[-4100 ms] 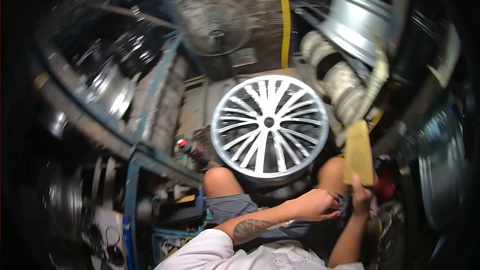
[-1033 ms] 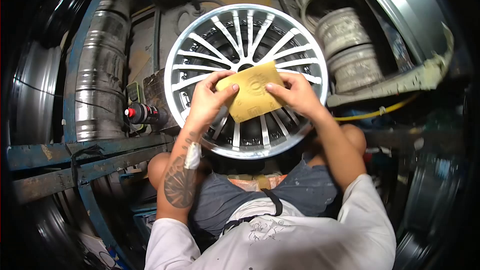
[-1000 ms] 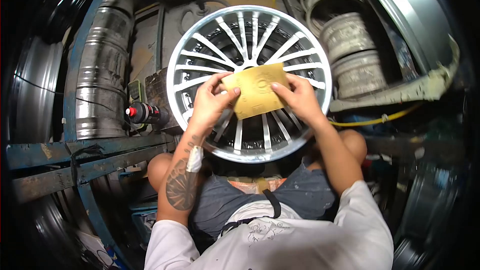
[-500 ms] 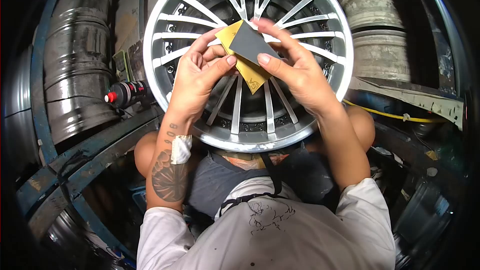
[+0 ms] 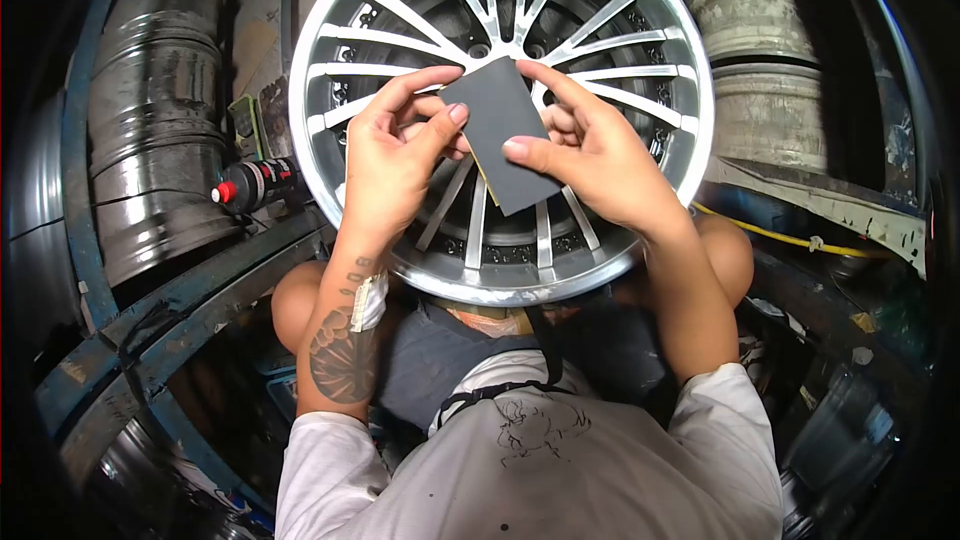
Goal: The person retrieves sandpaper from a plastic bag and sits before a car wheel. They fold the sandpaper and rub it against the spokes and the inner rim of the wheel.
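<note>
A dark grey sheet of sandpaper (image 5: 500, 135) is held over the wheel, its grey face up, with a thin yellow edge showing at its lower left. My left hand (image 5: 405, 135) pinches the sheet's left side between thumb and fingers. On the right side, my right hand (image 5: 575, 135) grips it, thumb on the grey face and index finger at the top corner. Below both hands lies a large silver multi-spoke wheel rim (image 5: 660, 180), close to my lap.
A black bottle with a red cap (image 5: 255, 185) lies left of the wheel. Stacked metal rims (image 5: 160, 110) stand at the far left, and more dusty rims (image 5: 755, 20) at the upper right. Blue metal frame bars (image 5: 190, 270) and a yellow hose (image 5: 780, 236) flank the wheel.
The grey piece has turned and now lies over the yellow-backed piece, covering nearly all of it. Both hands have shifted slightly, still holding the sheets.
</note>
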{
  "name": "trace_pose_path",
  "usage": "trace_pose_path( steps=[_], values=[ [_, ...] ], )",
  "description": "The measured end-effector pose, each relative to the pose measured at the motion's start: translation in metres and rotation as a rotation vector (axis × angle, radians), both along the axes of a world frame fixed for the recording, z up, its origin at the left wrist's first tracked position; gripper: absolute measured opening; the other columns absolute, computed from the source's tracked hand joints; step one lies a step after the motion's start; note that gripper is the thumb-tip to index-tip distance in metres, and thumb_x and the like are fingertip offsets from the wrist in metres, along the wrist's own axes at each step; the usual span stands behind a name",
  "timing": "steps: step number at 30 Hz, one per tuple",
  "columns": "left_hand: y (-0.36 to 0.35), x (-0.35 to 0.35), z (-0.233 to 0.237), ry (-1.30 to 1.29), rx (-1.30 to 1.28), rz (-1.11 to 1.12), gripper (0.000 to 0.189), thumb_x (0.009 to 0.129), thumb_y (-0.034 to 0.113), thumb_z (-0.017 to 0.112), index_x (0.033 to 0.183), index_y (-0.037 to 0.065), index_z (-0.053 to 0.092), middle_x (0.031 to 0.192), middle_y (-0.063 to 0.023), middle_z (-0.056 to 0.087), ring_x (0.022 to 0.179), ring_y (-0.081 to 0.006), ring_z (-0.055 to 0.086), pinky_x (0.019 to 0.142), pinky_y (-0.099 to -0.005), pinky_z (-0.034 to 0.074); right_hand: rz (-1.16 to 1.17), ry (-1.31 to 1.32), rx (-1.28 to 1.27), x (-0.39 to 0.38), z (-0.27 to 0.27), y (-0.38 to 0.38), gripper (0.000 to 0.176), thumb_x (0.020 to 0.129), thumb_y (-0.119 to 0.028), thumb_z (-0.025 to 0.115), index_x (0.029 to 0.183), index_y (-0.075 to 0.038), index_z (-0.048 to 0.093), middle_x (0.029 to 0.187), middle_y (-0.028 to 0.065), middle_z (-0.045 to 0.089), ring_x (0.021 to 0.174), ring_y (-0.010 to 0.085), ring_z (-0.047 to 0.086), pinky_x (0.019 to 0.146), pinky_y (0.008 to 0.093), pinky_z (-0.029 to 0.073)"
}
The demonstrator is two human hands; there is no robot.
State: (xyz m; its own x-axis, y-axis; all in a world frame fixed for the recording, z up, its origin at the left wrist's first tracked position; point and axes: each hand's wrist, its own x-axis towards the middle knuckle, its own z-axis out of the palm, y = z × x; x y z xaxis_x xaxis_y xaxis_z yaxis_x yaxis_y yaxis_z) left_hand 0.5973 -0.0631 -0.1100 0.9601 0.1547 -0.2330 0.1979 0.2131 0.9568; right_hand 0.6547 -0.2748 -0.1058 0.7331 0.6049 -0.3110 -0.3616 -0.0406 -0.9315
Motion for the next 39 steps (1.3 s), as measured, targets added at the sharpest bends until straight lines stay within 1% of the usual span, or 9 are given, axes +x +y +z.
trace_pose_path(
  steps=[1,5,11,14,17,20,26,32,39],
  values=[
    [0.002,0.002,0.002,0.002,-0.009,0.036,0.036,0.097,0.002,0.07,0.131,-0.004,0.061,0.091,-0.0057,0.07,0.077,-0.009,0.068,0.068,-0.0221,0.055,0.025,-0.005,-0.048,0.004,0.008,-0.002,0.07,0.096,-0.007,0.074,0.155,0.002,0.038,0.106,0.0094,0.072,0.097,0.0106,0.068,0.09,0.0255,0.053],
    [0.003,0.006,0.007,-0.015,0.028,0.107,0.036,0.097,0.002,0.07,0.131,-0.005,0.061,0.093,-0.0076,0.071,0.078,-0.0107,0.069,0.069,-0.0228,0.056,-0.026,-0.062,-0.135,0.012,0.004,-0.006,0.038,0.093,-0.012,0.077,0.126,0.005,0.067,0.093,0.0059,0.073,0.086,0.0076,0.067,0.078,0.023,0.053],
    [0.001,0.005,0.01,-0.038,0.068,0.146,0.034,0.097,0.003,0.07,0.129,-0.004,0.064,0.093,-0.0077,0.071,0.078,-0.0109,0.067,0.071,-0.0247,0.056,-0.124,-0.411,-0.417,0.006,0.008,-0.002,0.029,0.083,-0.025,0.086,0.091,0.002,0.077,0.07,0.0065,0.069,0.062,0.0095,0.063,0.06,0.0259,0.051],
    [0.001,0.001,0.01,-0.033,0.075,0.151,0.033,0.096,0.003,0.071,0.129,-0.003,0.065,0.092,-0.0063,0.071,0.078,-0.0101,0.067,0.072,-0.0248,0.056,0.004,-0.427,-0.551,0.003,0.026,-0.004,0.034,0.084,-0.026,0.086,0.1,0.002,0.076,0.078,0.0063,0.071,0.068,0.008,0.065,0.064,0.0251,0.053],
    [0.002,-0.004,0.01,-0.047,0.046,0.075,0.034,0.096,0.004,0.073,0.128,-0.002,0.066,0.091,-0.0043,0.071,0.079,-0.0089,0.066,0.072,-0.0244,0.056,-0.041,-0.288,-0.193,0.0,0.014,-0.007,0.031,0.093,-0.017,0.08,0.115,0.003,0.071,0.091,0.0014,0.072,0.078,0.0037,0.061,0.072,0.0202,0.049],
    [-0.001,-0.01,0.007,-0.104,0.053,-0.011,0.039,0.094,0.004,0.076,0.131,-0.001,0.064,0.092,-0.0036,0.071,0.081,-0.0073,0.066,0.075,-0.0221,0.054,-0.088,-0.087,0.017,-0.001,0.02,-0.004,0.042,0.096,-0.023,0.077,0.121,0.008,0.067,0.1,0.0082,0.073,0.089,0.0076,0.068,0.075,0.0235,0.056],
    [-0.004,-0.013,0.013,-0.076,-0.016,-0.02,0.045,0.091,0.0,0.078,0.132,-0.005,0.06,0.093,-0.0085,0.074,0.086,-0.01,0.069,0.079,-0.0243,0.056,-0.132,-0.101,0.026,-0.003,0.018,-0.001,0.027,0.101,-0.016,0.069,0.115,0.007,0.069,0.094,0.0089,0.077,0.081,0.0083,0.07,0.072,0.022,0.055],
    [-0.006,-0.007,0.011,-0.083,0.067,-0.016,0.031,0.092,-0.001,0.075,0.121,-0.006,0.065,0.101,-0.0107,0.074,0.091,-0.0102,0.07,0.083,-0.0212,0.057,-0.184,-0.056,0.094,0.0,0.014,0.002,0.026,0.101,-0.019,0.069,0.113,0.005,0.071,0.089,0.0069,0.076,0.078,0.0059,0.067,0.069,0.0211,0.053],
    [-0.002,-0.002,0.012,-0.106,-0.035,-0.115,0.031,0.093,0.001,0.074,0.123,-0.004,0.065,0.093,-0.0081,0.074,0.082,-0.0096,0.069,0.075,-0.0223,0.056,-0.341,-0.502,-0.008,0.003,0.002,0.011,0.024,0.101,-0.018,0.069,0.102,0.004,0.076,0.086,0.0041,0.075,0.079,0.0075,0.067,0.069,0.0226,0.053]
  ],
)
